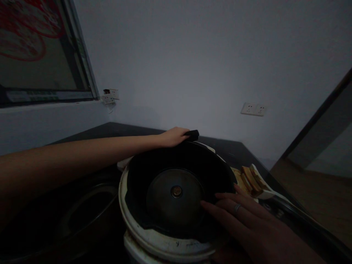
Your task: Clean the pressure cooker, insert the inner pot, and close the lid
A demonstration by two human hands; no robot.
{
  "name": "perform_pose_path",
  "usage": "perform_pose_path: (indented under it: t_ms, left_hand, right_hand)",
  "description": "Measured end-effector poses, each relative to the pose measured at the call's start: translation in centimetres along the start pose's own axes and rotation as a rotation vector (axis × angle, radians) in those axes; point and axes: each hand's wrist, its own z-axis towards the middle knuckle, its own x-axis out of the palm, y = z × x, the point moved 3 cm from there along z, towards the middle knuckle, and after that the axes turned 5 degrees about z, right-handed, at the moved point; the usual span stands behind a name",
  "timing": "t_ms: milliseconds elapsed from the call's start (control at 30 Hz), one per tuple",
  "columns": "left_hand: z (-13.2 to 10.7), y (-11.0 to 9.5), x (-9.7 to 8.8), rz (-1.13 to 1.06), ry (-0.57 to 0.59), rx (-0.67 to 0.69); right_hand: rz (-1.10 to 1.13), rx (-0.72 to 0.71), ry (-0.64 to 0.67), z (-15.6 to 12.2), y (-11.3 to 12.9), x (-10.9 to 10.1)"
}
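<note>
A round cooker pot (143,234) with a pale rim and a dark inside sits right below me. A grey disc with a small brass knob (176,191) lies in its bottom. My left hand (173,137) reaches over the far rim, fingers curled round a black handle (193,135). My right hand (247,223) lies flat on the near right rim, fingers stretched out and pointing into the pot, a ring on one finger.
A white plate (265,192) with brown toast-like slices (250,180) stands just right of the pot. A round metal basin (88,209) lies at the left. Dark countertop (228,150), wall sockets (253,109), a window (41,51) at upper left, wooden floor (324,194) at right.
</note>
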Motion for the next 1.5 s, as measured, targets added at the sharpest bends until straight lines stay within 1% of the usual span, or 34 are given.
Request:
perform_pose_path:
  t_ms: [67, 167, 300, 467, 600, 667, 733, 800, 967, 1033, 1133, 1200, 1267, 1367, 1433, 1500]
  left_hand:
    - [1.1, -1.8, 0.4, 0.018, 0.019, -0.006]
    - [2.5, -4.7, 0.8, 0.035, 0.074, 0.050]
    - [3.1, -8.0, 1.3, 0.083, 0.126, 0.117]
    - [2.5, -11.7, 1.8, 0.155, 0.129, 0.175]
    - [0.9, -14.3, 1.5, 0.213, 0.115, 0.222]
    - [0.2, -15.3, 1.3, 0.225, 0.091, 0.243]
    - [-0.2, -15.6, 1.1, 0.223, 0.074, 0.258]
    - [-0.1, -15.3, 1.0, 0.228, 0.052, 0.264]
    - [1.3, -13.0, 0.7, 0.346, 0.016, 0.208]
    - [1.3, -12.6, 0.6, 0.369, 0.008, 0.220]
    - [0.5, -13.1, 0.6, 0.370, 0.001, 0.311]
    - [-0.3, -13.7, 0.6, 0.344, 0.019, 0.372]
    - [-0.8, -14.0, 0.6, 0.294, 0.032, 0.403]
    - [-1.1, -14.1, 0.5, 0.235, 0.021, 0.370]
    - [-1.0, -14.4, 0.5, 0.247, 0.005, 0.341]
    - [-1.1, -14.9, 0.5, 0.291, -0.012, 0.338]
  right_hand:
    - [0.006, 0.030, 0.001, 0.1, 0.0, 0.2]
    - [0.025, 0.074, -0.033, 0.3, 0.1, 0.3]
    - [0.072, 0.102, -0.089, 0.6, 0.4, 0.2]
    - [0.108, 0.140, -0.122, 0.8, 0.5, -0.1]
    - [0.143, 0.167, -0.088, 0.9, 0.6, -0.3]
    - [0.150, 0.178, -0.070, 0.9, 0.8, -0.4]
    - [0.142, 0.182, -0.056, 1.0, 1.0, -0.5]
    - [0.128, 0.184, -0.046, 1.0, 1.2, -0.6]
    - [0.128, 0.196, -0.025, 1.0, 1.5, -1.2]
    - [0.130, 0.208, -0.013, 1.0, 1.5, -1.2]
    - [0.152, 0.183, 0.021, 0.8, 1.7, -1.2]
    - [0.158, 0.154, 0.022, 0.2, 1.5, -1.6]
    - [0.135, 0.156, -0.005, -0.6, 1.0, -2.4]
    - [0.013, 0.253, -0.090, -2.4, -0.9, -3.7]
    - [-0.123, 0.378, -0.167, -3.7, -2.7, -4.3]
    - [-0.210, 0.527, -0.192, -4.8, -4.3, -4.1]
